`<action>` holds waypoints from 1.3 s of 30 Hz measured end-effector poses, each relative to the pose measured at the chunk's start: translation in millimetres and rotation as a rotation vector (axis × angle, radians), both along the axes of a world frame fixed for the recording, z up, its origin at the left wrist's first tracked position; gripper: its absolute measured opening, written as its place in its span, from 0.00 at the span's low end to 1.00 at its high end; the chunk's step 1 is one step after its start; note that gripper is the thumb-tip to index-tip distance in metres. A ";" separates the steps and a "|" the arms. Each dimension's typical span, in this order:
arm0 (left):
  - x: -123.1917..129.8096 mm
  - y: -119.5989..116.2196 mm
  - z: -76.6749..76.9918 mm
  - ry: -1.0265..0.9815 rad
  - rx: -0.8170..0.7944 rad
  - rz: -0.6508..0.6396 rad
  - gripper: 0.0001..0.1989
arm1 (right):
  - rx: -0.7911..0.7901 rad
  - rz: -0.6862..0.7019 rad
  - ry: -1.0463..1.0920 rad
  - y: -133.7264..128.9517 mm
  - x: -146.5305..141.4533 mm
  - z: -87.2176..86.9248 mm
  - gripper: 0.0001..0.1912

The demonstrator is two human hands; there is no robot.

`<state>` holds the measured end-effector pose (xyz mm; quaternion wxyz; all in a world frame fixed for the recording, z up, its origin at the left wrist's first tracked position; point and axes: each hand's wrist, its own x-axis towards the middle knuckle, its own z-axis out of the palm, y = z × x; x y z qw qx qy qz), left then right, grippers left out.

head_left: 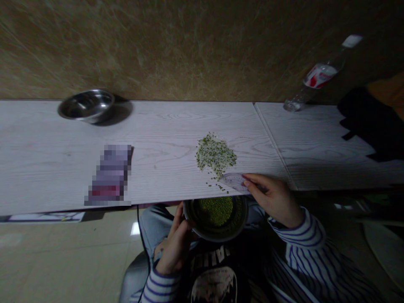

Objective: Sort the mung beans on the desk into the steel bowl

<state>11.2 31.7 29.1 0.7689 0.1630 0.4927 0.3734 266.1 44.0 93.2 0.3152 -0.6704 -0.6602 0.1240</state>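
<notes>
My left hand grips the left rim of a metal bowl, holding it over my lap just below the table's front edge. Green mung beans cover the bottom of this bowl. Between the thumb and fingers of my right hand is a clear, curved plastic protractor, lying low over the tabletop near the edge. Its left tip meets the near end of a spread pile of mung beans mixed with white grains. A few loose beans lie between the pile and the bowl.
On the white wood-grain table, a second metal bowl stands at the back left. A blurred-out flat phone-like object lies at the front left. A plastic bottle stands at the back right, beside dark cloth. The wall borders the table's back.
</notes>
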 end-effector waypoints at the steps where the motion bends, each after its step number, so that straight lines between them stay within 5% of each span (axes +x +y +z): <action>1: -0.2 -0.4 -0.2 -0.002 0.000 0.004 0.31 | -0.009 0.007 0.004 0.5 -1.2 0.4 0.12; 39: -4.9 -0.9 -3.7 0.020 -0.020 0.039 0.36 | -0.026 -0.025 0.022 12.9 -9.4 0.1 0.13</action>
